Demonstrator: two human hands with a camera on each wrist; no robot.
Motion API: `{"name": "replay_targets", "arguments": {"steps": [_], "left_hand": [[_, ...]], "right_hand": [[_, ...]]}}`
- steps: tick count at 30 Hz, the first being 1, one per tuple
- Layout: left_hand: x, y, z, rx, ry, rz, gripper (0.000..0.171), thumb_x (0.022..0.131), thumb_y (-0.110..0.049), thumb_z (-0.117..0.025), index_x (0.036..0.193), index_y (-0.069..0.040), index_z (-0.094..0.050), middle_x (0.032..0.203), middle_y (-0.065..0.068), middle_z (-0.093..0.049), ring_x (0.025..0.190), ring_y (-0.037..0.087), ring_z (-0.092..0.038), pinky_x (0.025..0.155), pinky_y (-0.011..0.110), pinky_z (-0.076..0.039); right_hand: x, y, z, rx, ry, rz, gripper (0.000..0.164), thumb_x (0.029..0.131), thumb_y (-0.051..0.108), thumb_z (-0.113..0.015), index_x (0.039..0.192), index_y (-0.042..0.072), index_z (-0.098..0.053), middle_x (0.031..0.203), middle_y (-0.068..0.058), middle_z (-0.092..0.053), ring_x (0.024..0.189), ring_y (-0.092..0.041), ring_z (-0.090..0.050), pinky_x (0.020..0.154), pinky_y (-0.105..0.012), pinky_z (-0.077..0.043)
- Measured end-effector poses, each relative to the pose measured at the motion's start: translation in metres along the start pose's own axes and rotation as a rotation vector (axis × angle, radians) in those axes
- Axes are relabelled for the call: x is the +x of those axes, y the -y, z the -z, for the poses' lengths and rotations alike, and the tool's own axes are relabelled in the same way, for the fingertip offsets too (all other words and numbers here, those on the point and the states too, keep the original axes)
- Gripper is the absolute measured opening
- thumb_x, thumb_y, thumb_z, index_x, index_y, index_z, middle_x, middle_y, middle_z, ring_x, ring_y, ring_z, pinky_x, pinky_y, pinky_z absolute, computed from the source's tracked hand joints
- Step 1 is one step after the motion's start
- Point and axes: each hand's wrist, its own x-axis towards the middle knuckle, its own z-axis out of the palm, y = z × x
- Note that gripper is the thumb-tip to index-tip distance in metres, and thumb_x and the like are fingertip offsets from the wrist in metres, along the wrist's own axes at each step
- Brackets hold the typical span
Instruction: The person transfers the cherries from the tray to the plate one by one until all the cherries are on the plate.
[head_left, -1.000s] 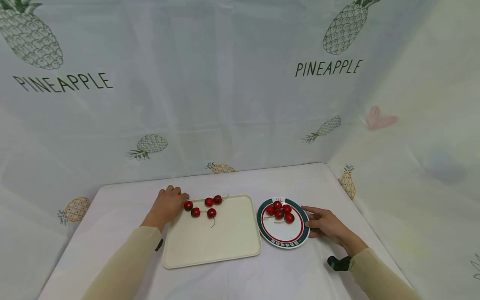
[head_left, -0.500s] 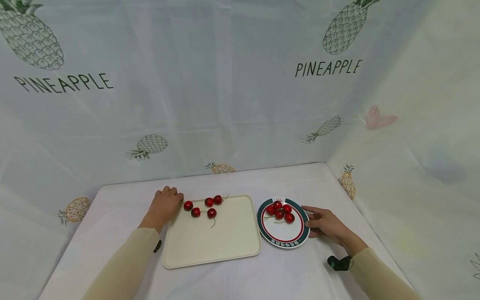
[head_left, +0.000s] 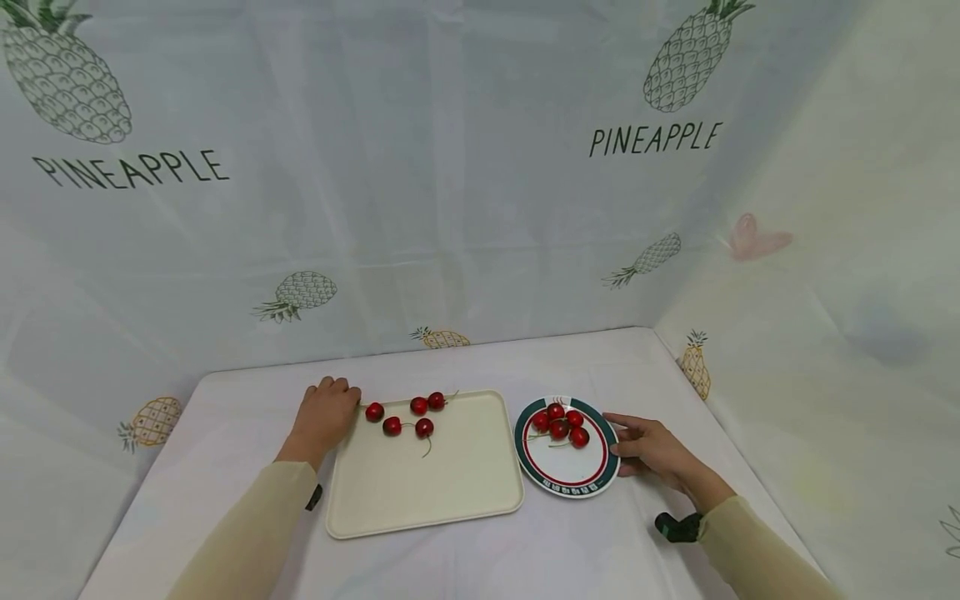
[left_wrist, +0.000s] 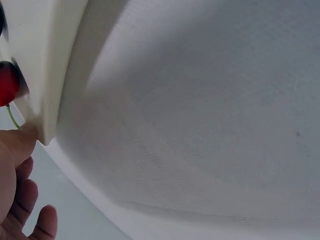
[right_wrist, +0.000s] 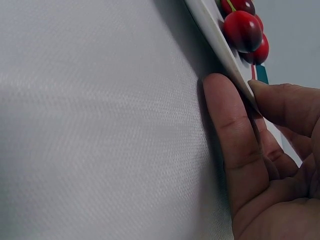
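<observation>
My left hand point(head_left: 321, 422) is at the far left corner of a cream tray point(head_left: 423, 492). Its thumb point(left_wrist: 22, 140) meets the end of a green stem at that corner and pinches it, and the stem runs to a dark red cherry point(head_left: 374, 412) lying on the tray. Several more cherries point(head_left: 423, 427) lie in the tray's far half. On the other side, my right hand point(head_left: 656, 454) grips the rim of a round plate point(head_left: 570, 463) with a green and red border, thumb on top and fingers under the edge. Several cherries point(head_left: 558, 427) are clustered on the plate.
A white cloth covers the table point(head_left: 465, 567), whose far edge meets a hanging pineapple-print sheet point(head_left: 480, 208). Tray and plate stand side by side, almost touching. Black wrist cameras point(head_left: 677, 527) sit at both cuffs.
My left hand has drawn back a little to the left, and the cherry at the tray's corner has shifted slightly left with it. The right hand and plate have stayed in place.
</observation>
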Motion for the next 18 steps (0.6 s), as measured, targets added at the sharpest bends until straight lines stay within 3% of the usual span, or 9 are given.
{"name": "replay_targets", "arguments": {"steps": [18], "left_hand": [[-0.0099, 0.0029, -0.0030, -0.026, -0.086, -0.063, 0.009, 0.099, -0.005, -0.070, 0.107, -0.007, -0.070, 0.102, 0.008, -0.064, 0.098, 0.031, -0.054, 0.091, 0.051, -0.051]], "right_hand": [[-0.0006, 0.0021, -0.0012, -0.003, -0.012, -0.013, 0.069, 0.097, 0.001, -0.069, 0.160, 0.007, -0.043, 0.137, -0.027, -0.063, 0.090, -0.025, -0.073, 0.077, -0.040, -0.064]]}}
